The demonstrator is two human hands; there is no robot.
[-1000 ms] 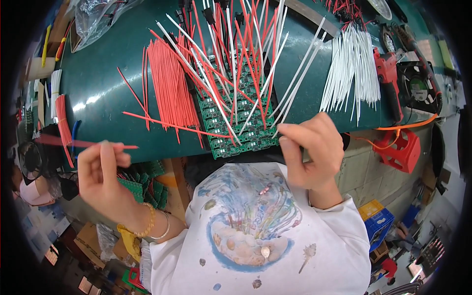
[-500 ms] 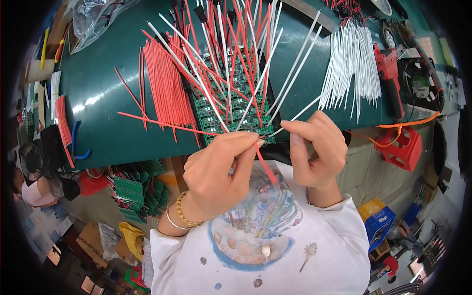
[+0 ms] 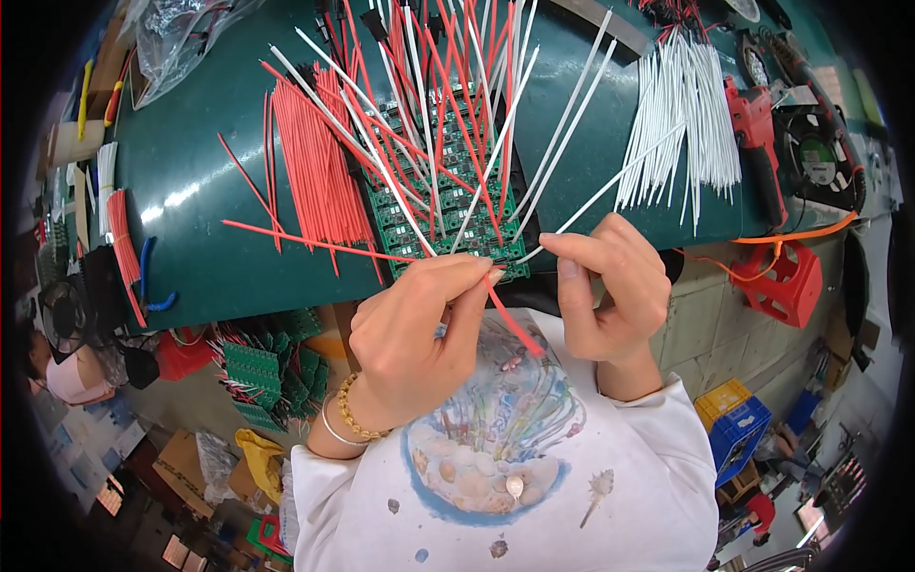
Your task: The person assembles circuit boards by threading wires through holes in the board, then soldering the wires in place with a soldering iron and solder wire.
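Observation:
My left hand (image 3: 419, 310) is closed in a pinch on a red wire (image 3: 519, 329), whose loose end hangs toward my shirt. Another red wire (image 3: 315, 238) runs from the left to behind the same fingers. Just under the pinch lies the near edge of a panel of green circuit boards (image 3: 405, 234), with many red and white wires standing up from it. My right hand (image 3: 615, 286) has thumb and index finger apart. Its index fingertip touches a white wire (image 3: 610, 181), which slants from the boards' near right edge up to the right.
A bundle of red wires (image 3: 324, 172) lies left of the boards, and white wires (image 3: 681, 114) are fanned out at right. A red-handled tool (image 3: 756, 143) and a small fan (image 3: 815, 162) stand farther right. Green boards (image 3: 257, 372) are piled below the table edge.
The view has shifted slightly. The white wire's far part now lies higher, over the white bundle. Both hands keep nearly the same pose, the left still pinching the red wire.

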